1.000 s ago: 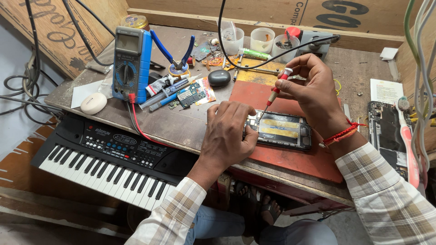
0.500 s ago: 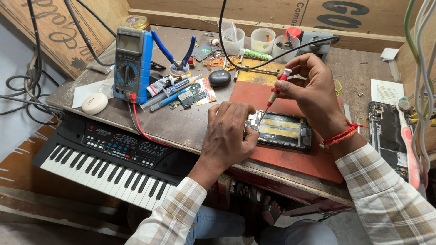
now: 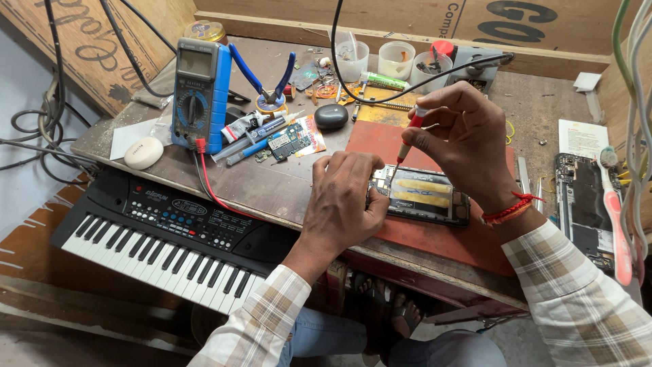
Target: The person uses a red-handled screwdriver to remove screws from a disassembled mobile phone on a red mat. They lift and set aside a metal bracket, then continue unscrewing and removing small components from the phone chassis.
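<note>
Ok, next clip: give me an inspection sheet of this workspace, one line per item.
Surface: worn wooden bench with a red mat under the work.
Job's things: opened phone on the mat; screwdriver with its tip at the phone's left end.
Clutter: multimeter, blue pliers, circuit board, three plastic cups, second opened phone, toothbrush.
Hands: left hand steadies the phone; right hand holds the screwdriver.
Cables: red lead from the multimeter; black cable across the bench.
Surroundings: keyboard below the bench; cardboard behind.
</note>
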Demonstrator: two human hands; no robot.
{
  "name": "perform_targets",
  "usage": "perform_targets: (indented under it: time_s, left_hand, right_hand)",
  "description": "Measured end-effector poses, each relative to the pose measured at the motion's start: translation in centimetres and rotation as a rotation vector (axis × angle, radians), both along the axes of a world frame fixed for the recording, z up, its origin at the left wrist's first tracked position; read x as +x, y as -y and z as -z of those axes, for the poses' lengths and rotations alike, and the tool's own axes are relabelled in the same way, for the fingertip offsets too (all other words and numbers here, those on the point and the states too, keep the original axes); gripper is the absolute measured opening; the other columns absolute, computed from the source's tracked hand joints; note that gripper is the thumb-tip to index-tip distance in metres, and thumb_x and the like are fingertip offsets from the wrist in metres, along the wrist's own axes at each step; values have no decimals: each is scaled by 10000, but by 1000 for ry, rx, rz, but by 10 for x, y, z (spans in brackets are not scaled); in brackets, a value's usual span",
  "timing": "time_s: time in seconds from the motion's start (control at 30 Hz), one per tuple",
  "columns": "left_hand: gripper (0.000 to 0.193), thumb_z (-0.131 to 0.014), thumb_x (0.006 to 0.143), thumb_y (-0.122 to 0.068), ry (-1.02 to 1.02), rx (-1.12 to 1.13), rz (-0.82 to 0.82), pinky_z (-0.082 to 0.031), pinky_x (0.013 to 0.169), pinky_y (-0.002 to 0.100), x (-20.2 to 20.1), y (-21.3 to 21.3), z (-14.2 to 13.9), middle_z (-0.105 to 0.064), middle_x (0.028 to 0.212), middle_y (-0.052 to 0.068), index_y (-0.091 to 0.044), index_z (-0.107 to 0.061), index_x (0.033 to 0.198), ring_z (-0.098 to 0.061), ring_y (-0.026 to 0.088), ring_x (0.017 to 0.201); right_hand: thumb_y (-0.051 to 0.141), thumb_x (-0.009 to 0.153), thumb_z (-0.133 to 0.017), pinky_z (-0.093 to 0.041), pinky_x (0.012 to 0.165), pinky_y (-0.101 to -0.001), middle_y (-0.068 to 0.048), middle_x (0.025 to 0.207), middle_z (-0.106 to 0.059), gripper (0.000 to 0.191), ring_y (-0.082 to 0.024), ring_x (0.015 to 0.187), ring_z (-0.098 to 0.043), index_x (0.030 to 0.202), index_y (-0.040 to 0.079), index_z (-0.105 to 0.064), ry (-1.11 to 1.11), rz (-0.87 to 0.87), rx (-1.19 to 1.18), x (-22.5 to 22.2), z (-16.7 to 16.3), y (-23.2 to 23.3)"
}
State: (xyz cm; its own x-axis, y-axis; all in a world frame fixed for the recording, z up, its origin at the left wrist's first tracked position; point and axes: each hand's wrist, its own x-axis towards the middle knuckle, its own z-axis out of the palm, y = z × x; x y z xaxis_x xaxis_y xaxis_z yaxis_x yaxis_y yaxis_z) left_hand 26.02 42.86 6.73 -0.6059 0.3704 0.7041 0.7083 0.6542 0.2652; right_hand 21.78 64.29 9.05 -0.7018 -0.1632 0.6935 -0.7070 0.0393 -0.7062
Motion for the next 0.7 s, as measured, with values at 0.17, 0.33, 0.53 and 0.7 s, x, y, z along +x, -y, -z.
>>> perform_targets:
  time_s: [0.17,0.33,0.53,0.7]
  left_hand:
    - [375,-654,746,-72,-8,4,4,-401,1009,476,0,0,0,-642,1011,63,-50,-622,1119,-621,254,1041]
    - [362,-653,756,-65,4,-4,-12,-401,1015,481,0,0,0,-642,1005,66,-55,-619,1116,-621,257,1034]
    - [363,-655,767,-67,-7,1,-1,-402,1012,485,0,1,-1,-644,1010,69,-55,-609,1126,-621,262,1036]
    - [373,-652,765,-62,0,1,3,-400,1009,490,-1,1,0,-641,1003,70,-56,-603,1135,-622,261,1026]
  right_hand:
    - [-39,944,-785,-671,951,-311,-74,1127,-672,314,-158,1090,-726,1188,-1,-592,30,-27,-29,1,0,0]
    - [-50,933,-774,-652,992,-330,-106,1193,-661,320,-190,1126,-719,1205,-20,-609,-42,-70,35,3,-2,3]
    - [-42,965,-733,-658,1017,-340,-144,1198,-715,264,-217,1145,-738,1203,-14,-623,30,-109,7,6,-1,5]
    - [-59,950,-750,-644,1018,-351,-161,1205,-663,295,-219,1128,-708,1213,-35,-620,-75,-92,49,6,-3,4]
